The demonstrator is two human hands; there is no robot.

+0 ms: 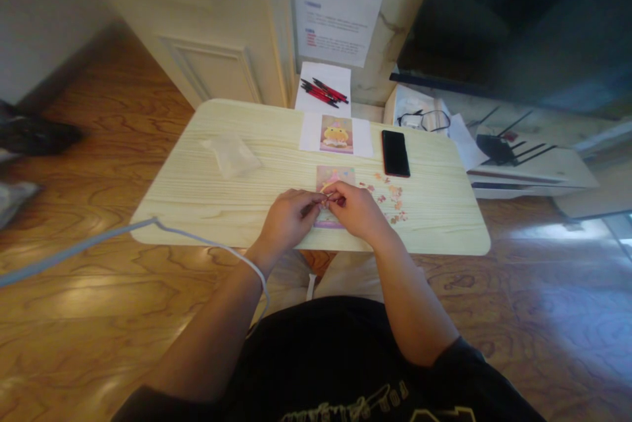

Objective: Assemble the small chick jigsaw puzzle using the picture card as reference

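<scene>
A small jigsaw puzzle (pixel 335 180) lies partly assembled near the front middle of a light wooden table (pixel 227 185). My left hand (pixel 288 218) and my right hand (pixel 356 210) meet over its lower half, fingers pinched together on a small puzzle piece. Several loose puzzle pieces (pixel 390 198) are scattered just right of my right hand. A reference picture (pixel 336 134) of a yellow cartoon figure on white paper lies behind the puzzle.
A black phone (pixel 395 153) lies right of the picture. A clear plastic bag (pixel 230 154) sits at the left. Red and black pens (pixel 323 91) rest on paper behind the table. A router (pixel 498 147) and glasses (pixel 423 120) stand to the right. A cable (pixel 99 241) crosses my left wrist.
</scene>
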